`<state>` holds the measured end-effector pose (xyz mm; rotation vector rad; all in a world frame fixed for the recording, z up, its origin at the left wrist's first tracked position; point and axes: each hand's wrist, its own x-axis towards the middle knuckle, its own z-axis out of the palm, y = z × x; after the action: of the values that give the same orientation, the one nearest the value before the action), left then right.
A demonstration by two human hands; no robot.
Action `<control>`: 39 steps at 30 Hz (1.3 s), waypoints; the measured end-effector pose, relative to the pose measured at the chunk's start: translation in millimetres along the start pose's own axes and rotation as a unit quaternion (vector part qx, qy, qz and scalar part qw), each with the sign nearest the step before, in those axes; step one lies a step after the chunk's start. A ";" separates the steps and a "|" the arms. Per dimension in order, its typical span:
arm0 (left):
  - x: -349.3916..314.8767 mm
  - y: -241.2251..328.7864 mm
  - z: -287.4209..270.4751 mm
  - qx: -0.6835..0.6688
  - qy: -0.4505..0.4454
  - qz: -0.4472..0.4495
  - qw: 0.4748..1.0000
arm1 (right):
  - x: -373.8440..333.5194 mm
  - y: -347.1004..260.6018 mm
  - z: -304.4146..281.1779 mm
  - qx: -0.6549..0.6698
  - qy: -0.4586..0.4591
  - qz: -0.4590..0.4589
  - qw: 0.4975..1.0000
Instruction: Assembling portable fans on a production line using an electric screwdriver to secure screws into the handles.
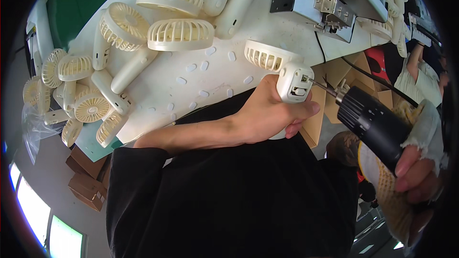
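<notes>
My left hand point(267, 112) is closed around the handle of a cream handheld fan point(290, 77), whose caged head points away to the left. The open hinge end of that fan faces right and shows a small slot and a dark part inside. In my right hand point(418, 174), which wears a worn knitted glove with bare fingertips, is a black electric screwdriver point(373, 122). Its thin bit reaches to the fan's hinge end; whether a screw sits under the tip is too small to tell.
More cream handheld fans point(180, 34) lie in a pile along the table's left and far side. Small white oval pieces point(204, 66) are scattered on the white table point(158, 86). A metal machine point(334, 7) stands at the far right, cardboard boxes point(351, 79) below. Another person point(420, 74) is beyond.
</notes>
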<state>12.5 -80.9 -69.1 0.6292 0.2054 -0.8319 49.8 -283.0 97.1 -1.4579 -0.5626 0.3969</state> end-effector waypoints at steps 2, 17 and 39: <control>0.0 -2.8 -1.6 0.000 0.001 0.018 1.000 | 0.6 15.5 14.6 0.011 0.052 -0.008 0.999; 1.6 -0.1 1.3 0.024 0.017 0.004 1.000 | 1.2 25.5 43.7 -0.016 0.172 -0.019 0.985; -5.6 7.2 -4.5 -0.120 -0.017 -0.020 0.992 | 65.7 76.6 -43.4 0.052 -0.056 -0.046 0.996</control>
<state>14.4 -71.1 -67.3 0.3864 0.2823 -0.8407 134.6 -274.0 27.8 -1.3105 -0.6864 0.4320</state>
